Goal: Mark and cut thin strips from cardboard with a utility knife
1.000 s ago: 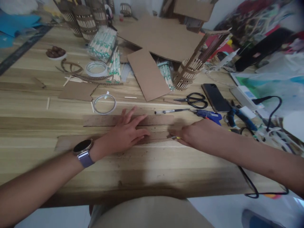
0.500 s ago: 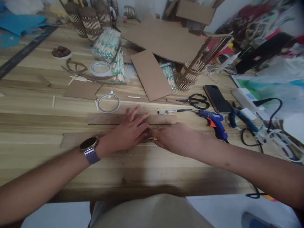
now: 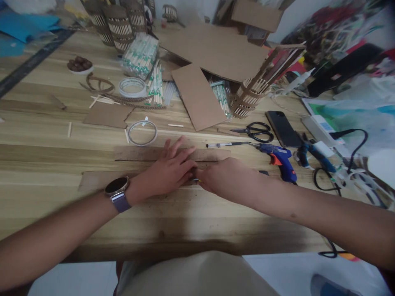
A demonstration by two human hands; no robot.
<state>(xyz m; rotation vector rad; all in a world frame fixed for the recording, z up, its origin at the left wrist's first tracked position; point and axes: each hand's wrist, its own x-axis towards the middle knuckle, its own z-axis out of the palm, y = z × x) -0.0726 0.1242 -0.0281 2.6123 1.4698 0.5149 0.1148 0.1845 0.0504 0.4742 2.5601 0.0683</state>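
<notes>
My left hand (image 3: 168,170) lies with its fingers spread over the lower cardboard strip (image 3: 95,180), pressing near the strip's right part. Close against its thumb is my right hand (image 3: 224,176), closed around what looks like a utility knife (image 3: 199,180). Only a small yellow bit and a pale, blade-like tip of it show by the fingers; my hand hides most of the rest. A second cardboard strip (image 3: 138,154) runs parallel just beyond, partly under my left fingers. The exact contact between tip and cardboard is hidden.
Beyond the strips are a tape ring (image 3: 142,132), a pen (image 3: 226,144), black scissors (image 3: 257,131) and a blue glue gun (image 3: 279,158). A phone (image 3: 283,128) and pliers (image 3: 314,154) sit to the right. Farther back are cardboard sheets (image 3: 200,96), bagged sticks (image 3: 140,55) and a stick-and-cardboard cylinder (image 3: 247,98).
Both hands stay nearly in place, with the right wrist shifted slightly. A dark end now shows beyond my right forearm. The whole view has moved a little.
</notes>
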